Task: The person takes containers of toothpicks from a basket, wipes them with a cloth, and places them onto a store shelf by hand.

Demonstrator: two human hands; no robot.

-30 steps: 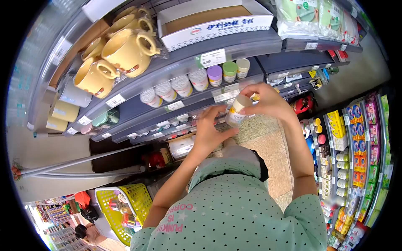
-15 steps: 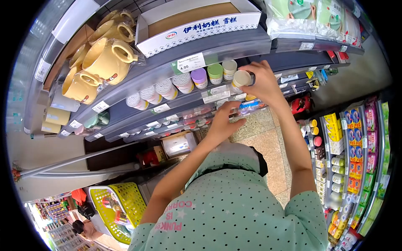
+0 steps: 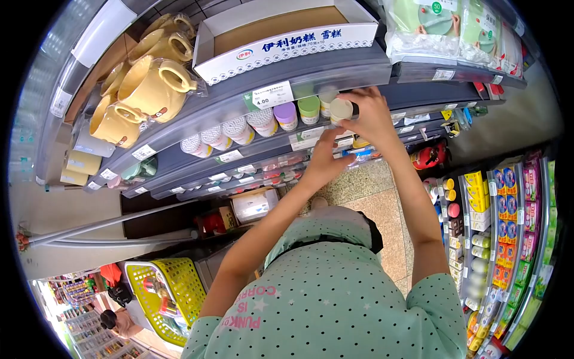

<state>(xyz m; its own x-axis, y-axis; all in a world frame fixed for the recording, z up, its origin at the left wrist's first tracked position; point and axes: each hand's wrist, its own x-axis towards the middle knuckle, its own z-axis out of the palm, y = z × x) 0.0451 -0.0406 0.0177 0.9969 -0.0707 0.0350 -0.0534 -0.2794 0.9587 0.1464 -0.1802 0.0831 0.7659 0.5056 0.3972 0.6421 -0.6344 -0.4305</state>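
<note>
My right hand is closed around a small round tub with a cream lid, held at the front of the shelf. A second pale-lidded tub stands just behind it, partly covered. To the left are a green-lidded tub and a purple-lidded tub. Several white tubs with bumpy tops continue that row. My left hand is below the held tub, thumb and fingers apart, fingertips close to the shelf's label strip.
Above, a white carton and wrapped yellow mugs sit on the upper shelf. Bagged goods lie at the upper right. A yellow-green basket with items stands lower left, near another person. Stocked shelves line the right side.
My left hand has risen slightly toward the held tub. My right hand has shifted a little up and left with the tub, which now overlaps the one behind it more.
</note>
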